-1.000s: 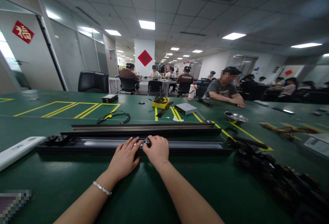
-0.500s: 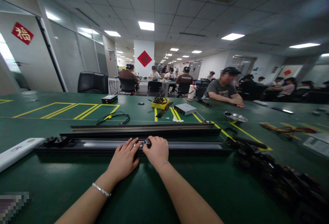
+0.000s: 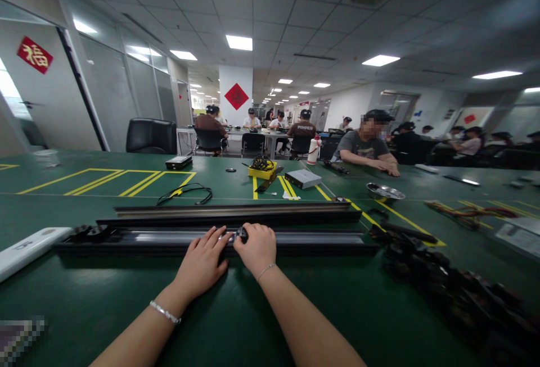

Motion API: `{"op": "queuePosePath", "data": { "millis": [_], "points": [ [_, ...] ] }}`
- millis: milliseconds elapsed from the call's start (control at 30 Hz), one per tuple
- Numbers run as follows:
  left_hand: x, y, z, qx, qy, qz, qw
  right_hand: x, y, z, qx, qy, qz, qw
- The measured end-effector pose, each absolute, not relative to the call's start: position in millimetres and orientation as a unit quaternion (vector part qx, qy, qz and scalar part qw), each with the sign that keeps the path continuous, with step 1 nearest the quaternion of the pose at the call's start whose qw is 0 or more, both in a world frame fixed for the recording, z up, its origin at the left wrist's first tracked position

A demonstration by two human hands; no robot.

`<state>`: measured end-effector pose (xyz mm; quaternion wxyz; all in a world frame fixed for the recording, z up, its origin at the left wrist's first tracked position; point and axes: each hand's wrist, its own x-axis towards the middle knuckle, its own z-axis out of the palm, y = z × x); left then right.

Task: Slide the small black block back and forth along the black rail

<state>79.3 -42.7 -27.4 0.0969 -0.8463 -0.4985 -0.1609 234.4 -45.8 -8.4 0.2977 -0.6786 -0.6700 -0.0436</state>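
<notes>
A long black rail (image 3: 320, 238) with a shiny strip down its channel lies crosswise before me on the green table (image 3: 139, 299). My left hand (image 3: 202, 263) rests over the rail's middle, fingers stretched out toward its far side. Just to the right, my right hand (image 3: 256, 249) is closed around a small black part (image 3: 242, 235) in the channel; its lower portion is hidden by my fingers. Dark clip-like pieces (image 3: 90, 233) sit at the rail's left end. A second long dark rail (image 3: 291, 209) lies parallel behind it.
On the right is a heap of black parts (image 3: 455, 288); a white device (image 3: 34, 249) lies left. Farther back are a metal bowl (image 3: 385, 191), a silver box (image 3: 302, 179), a yellow tray with cables (image 3: 262, 173) and a black cable (image 3: 189, 190). A person (image 3: 365, 145) sits across the table.
Both hands keep their places on the rail and the small black part. The whole view shifts very slightly.
</notes>
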Motion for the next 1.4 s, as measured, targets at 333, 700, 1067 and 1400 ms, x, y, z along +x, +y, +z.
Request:
{"op": "queuePosePath", "data": {
  "millis": [333, 700, 1067, 1400],
  "points": [
    [78.1, -41.7, -29.1, -0.846, -0.496, -0.168, 0.104, 235.6, -45.8, -8.5, -0.675, -0.671, -0.044, 0.303],
    [79.2, -42.6, -27.9, -0.846, -0.497, -0.167, 0.097, 235.8, -46.2, -6.8, -0.68, -0.673, -0.043, 0.288],
    [79.1, -42.2, -28.5, -0.847, -0.497, -0.162, 0.101, 236.3, -45.9, -6.8, -0.676, -0.67, -0.034, 0.306],
    [78.8, -41.6, -29.7, -0.845, -0.497, -0.165, 0.105, 236.8, -44.3, -8.7, -0.674, -0.67, -0.042, 0.308]
  ]
}}
